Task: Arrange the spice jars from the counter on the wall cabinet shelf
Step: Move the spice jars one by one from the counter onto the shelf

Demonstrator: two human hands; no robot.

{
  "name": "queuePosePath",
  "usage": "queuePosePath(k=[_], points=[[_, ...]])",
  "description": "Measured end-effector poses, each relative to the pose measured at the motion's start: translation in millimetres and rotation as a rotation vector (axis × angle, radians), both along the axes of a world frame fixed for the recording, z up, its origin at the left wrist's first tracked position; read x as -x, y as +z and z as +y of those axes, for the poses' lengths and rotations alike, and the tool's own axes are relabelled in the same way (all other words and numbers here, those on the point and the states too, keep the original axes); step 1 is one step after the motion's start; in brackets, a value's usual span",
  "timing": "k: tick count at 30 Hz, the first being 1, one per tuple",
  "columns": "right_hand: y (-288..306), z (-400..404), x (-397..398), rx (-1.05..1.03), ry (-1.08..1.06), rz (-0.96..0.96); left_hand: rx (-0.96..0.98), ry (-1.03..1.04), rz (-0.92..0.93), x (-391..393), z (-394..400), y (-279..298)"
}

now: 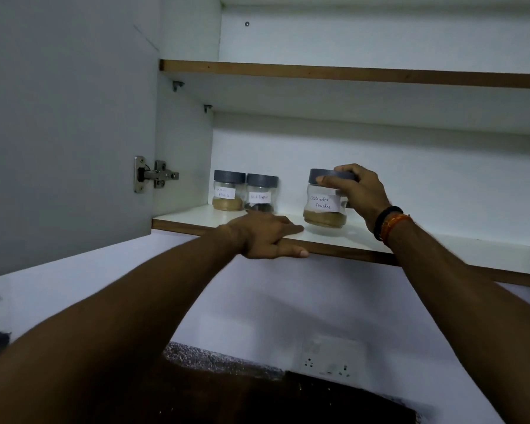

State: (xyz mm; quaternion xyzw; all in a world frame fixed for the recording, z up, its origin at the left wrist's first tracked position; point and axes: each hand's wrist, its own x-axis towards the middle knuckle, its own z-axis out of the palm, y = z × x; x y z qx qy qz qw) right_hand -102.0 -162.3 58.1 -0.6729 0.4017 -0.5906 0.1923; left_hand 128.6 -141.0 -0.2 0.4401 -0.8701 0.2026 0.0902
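We see the clear glass spice jar with a grey screw lid and a white handwritten label reading "Coriander Powder" [325, 203] near the front of the lower white cabinet shelf with a brown wooden edge [196, 224]. Tan powder fills its bottom part. It looks tilted slightly, and we cannot tell whether its base touches the shelf or is just above it. Our right hand [354, 191] grips it from the right, thumb and fingers curled round the lid and the neck. On that wrist sit a black band and an orange thread bracelet [390, 223].

Our left hand [266, 237] rests on the front edge of the shelf, fingers straight and lying on the board, thumb along the brown edge; it holds nothing. Its fingertips lie just in front of the second jar.

Further left and back on the same shelf stand two more clear glass jars with grey lids, side by side and touching or nearly so: one with dark contents and a label that seems to read "Black Pepper" [261, 194], and one with tan powder and a label ending in "Masala" [228, 191], near the left cabinet wall.

Above runs a second white shelf with a brown edge [349, 73]. To the left the grey cabinet door [65, 117] stands open on a metal hinge [153, 174]. Below, on the white wall, we see a white socket plate [328, 356].
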Motion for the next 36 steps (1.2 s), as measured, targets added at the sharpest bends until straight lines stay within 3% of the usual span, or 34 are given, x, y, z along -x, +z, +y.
queuePosePath(k=[12, 17, 36], points=[[-2, -88, -23, -0.060, -0.009, 0.172, 0.016, -0.024, 0.040, 0, 3, 1], [6, -105, -26, -0.032, -0.080, 0.346, -0.002, -0.029, 0.058, 1, 3, 0], [7, -137, -48, -0.080, -0.165, 0.373, 0.003, -0.024, 0.060, 0, 1, 1]])
